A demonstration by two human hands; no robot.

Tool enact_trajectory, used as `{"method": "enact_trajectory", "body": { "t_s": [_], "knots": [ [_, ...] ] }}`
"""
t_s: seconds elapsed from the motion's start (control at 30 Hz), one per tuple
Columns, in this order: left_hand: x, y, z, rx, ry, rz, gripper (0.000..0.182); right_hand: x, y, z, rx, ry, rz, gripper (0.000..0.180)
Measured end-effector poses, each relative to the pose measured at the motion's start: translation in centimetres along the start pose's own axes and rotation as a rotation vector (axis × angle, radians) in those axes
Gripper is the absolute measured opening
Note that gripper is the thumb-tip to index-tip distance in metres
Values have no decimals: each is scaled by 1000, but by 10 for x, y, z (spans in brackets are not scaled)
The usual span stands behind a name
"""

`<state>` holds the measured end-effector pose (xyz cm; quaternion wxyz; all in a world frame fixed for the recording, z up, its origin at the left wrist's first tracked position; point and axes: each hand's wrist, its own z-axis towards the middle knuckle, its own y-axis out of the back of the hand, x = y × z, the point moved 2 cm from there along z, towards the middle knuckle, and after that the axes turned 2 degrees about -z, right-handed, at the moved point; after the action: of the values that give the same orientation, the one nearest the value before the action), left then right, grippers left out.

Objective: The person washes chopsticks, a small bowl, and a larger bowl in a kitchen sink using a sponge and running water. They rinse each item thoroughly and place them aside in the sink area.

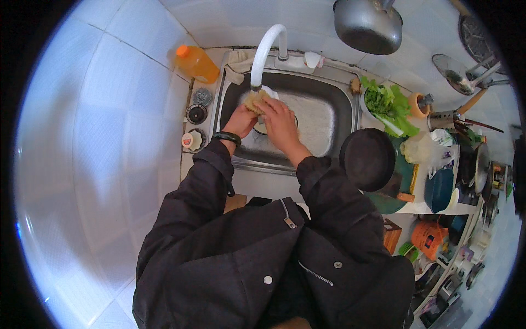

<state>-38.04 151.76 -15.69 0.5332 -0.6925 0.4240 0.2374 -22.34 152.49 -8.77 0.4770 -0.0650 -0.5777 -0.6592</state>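
Both my hands are over the stainless steel sink (324,142), just below the outlet of the white curved faucet (265,51). A tan, rough-textured scrubber (255,100), perhaps a loofah, is held between them. My left hand (242,122), with a dark bangle at the wrist, grips it from below. My right hand (281,123) lies across its right side with the fingers over it. Behind the scrubber a white round thing (269,93) shows in part; my hands hide the rest. Whether water is running cannot be made out.
Left of the sink stand an orange bottle (198,65), a steel wool scrubber (202,97) and a white-knobbed brush (192,140). To the right are leafy greens (384,103), a black pan (367,158) and a cleaver (388,185) on a green board. A saucepan (367,31) hangs above.
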Motion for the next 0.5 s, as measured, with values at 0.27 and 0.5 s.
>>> {"method": "enact_trajectory", "body": {
  "t_s": [0.27, 0.5],
  "knots": [
    [-42, -29, -30, 124, 215, 233, 38, -103, -4, 48, 368, -466, 730, 35],
    [-27, -34, -15, 71, -127, -483, 41, -87, -22, 18, 161, -784, 1515, 40]
  ]
}}
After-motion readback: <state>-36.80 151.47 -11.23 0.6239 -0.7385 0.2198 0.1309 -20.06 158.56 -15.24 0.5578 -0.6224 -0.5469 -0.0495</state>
